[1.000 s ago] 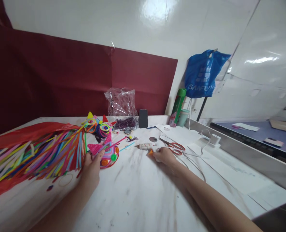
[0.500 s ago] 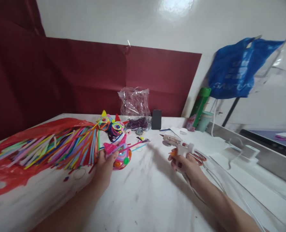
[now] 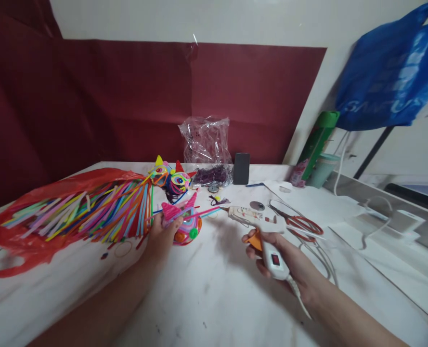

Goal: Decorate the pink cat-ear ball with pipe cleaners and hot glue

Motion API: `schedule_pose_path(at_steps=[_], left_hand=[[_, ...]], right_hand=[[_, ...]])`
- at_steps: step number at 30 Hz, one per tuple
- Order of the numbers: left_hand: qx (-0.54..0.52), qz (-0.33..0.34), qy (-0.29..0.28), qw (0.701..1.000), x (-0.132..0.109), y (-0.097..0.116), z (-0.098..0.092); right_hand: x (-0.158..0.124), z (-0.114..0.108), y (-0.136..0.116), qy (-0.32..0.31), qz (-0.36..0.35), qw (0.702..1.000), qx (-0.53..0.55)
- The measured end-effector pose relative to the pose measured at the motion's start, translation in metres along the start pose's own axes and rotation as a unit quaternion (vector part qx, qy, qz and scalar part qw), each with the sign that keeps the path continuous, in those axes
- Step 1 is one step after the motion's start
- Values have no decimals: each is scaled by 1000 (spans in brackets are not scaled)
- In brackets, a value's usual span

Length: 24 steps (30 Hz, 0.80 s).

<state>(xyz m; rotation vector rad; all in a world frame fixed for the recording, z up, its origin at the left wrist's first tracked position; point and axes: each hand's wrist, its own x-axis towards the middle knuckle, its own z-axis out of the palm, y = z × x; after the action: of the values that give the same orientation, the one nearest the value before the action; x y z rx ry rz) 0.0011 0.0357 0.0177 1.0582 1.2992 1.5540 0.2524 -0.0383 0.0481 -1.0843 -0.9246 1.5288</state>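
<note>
Pink eared craft piece (image 3: pixel 192 223), clamped in left hand (image 3: pixel 163 236); glue gun (image 3: pixel 248 216), gripped in right hand (image 3: pixel 284 258).
Left of left hand: coloured stems (image 3: pixel 109 207) on red bag (image 3: pixel 29 258); beyond it, two decorated faces (image 3: pixel 180 182). Beyond right hand: scissors (image 3: pixel 296 220), dark slab (image 3: pixel 241 168).
</note>
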Motion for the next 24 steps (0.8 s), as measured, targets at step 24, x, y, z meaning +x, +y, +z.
schedule_pose_path(at_steps=[24], left_hand=[[88,55,-34,994,-11,-8,0]], right_hand=[[-22,16,23,-93,-239,845,-469]])
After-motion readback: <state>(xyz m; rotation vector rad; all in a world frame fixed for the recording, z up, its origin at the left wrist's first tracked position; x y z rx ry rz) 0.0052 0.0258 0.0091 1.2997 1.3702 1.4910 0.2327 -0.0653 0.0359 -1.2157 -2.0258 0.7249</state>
